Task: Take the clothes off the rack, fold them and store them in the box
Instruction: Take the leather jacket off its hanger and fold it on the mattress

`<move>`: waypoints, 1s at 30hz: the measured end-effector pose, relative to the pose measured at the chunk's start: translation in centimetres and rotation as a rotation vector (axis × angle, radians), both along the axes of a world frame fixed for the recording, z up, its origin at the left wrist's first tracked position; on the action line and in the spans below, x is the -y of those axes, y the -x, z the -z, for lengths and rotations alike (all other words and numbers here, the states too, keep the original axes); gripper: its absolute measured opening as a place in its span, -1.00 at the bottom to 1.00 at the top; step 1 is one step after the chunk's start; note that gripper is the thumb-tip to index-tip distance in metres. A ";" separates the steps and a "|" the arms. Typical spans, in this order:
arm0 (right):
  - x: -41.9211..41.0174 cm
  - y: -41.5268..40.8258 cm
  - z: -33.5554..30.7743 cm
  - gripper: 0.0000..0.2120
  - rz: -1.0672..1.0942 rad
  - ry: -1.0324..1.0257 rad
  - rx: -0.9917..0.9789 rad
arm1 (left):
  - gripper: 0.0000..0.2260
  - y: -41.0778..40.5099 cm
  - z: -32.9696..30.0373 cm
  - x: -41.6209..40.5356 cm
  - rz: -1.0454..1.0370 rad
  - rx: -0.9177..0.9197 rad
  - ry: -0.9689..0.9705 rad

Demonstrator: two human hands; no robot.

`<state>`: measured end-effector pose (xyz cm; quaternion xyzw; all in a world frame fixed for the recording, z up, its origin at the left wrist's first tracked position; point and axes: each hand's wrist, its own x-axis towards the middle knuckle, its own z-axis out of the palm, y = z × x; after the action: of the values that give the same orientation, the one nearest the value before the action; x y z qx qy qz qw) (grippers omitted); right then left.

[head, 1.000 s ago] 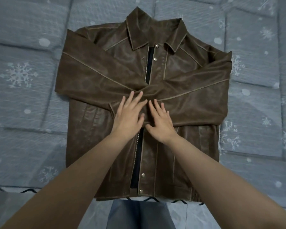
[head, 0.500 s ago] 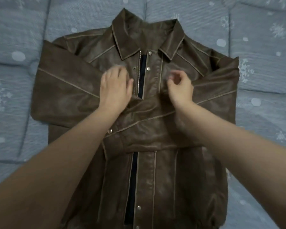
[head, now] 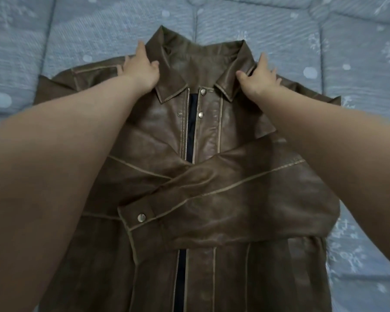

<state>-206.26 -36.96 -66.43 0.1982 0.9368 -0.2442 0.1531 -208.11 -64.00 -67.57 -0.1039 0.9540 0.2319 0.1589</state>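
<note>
A brown leather jacket (head: 212,199) lies flat, front up, on the bed, both sleeves folded across its chest, the right one on top with a snap cuff. My left hand (head: 142,68) lies at the jacket's left shoulder beside the collar, fingers tucked over the edge. At the right collar point my right hand (head: 260,78) rests on the shoulder, thumb pinched against the collar. Whether either hand has a firm hold on the leather is unclear. The rack and the box are out of view.
A blue-grey quilted bedspread (head: 358,52) with white snowflakes and dots lies under the jacket and spreads out on all sides. My forearms cross over the jacket's lower sides and hide them.
Both hands have moved up from the crossed sleeves to the shoulders at either side of the collar. The view has moved in closer over the jacket.
</note>
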 end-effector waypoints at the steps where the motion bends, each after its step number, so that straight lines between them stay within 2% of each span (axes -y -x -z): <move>1: -0.2 0.1 0.2 -0.20 -0.015 -0.032 -0.019 | -0.40 0.0 0.2 0.2 -0.023 0.001 -0.007; 4: -0.8 0.1 0.3 -0.20 -0.048 -0.115 -0.089 | -0.36 0.0 -0.2 1.2 -0.010 -0.108 0.032; 7: -0.7 -0.7 -0.6 -0.39 -0.050 -0.109 -0.195 | -0.37 -0.1 -1.1 2.0 0.019 -0.147 -0.014; 9: -0.4 -2.0 -1.5 -0.54 -0.099 -0.136 -0.288 | -0.47 -0.5 -1.9 2.2 0.056 -0.135 -0.054; 12: 0.0 -4.6 -3.5 -0.64 -0.264 -0.228 -0.412 | -0.65 -2.0 -3.6 2.2 0.141 -0.158 -0.045; 14: 0.1 -6.7 -4.9 -0.64 -0.413 -0.310 -0.454 | -0.66 -3.7 -5.0 2.8 0.190 -0.182 -0.060; 18: -0.7 -10.5 -6.8 -0.67 -0.526 -0.301 -0.425 | -0.57 -7.9 -8.0 4.0 0.251 -0.260 -0.044; 25: -1.8 -18.6 -11.6 -0.72 -0.685 -0.190 -0.353 | -0.50 -17.9 -12.3 6.1 0.471 -0.414 0.181; 30: -2.1 -26.1 -13.5 -0.61 -0.822 -0.274 -0.309 | -0.52 -26.9 -13.4 7.4 0.635 -0.479 0.169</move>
<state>-180.15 -34.88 -52.98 -0.2101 0.9732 -0.0639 0.0680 -181.23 -71.43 -54.13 0.2400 0.9645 0.1096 -0.0134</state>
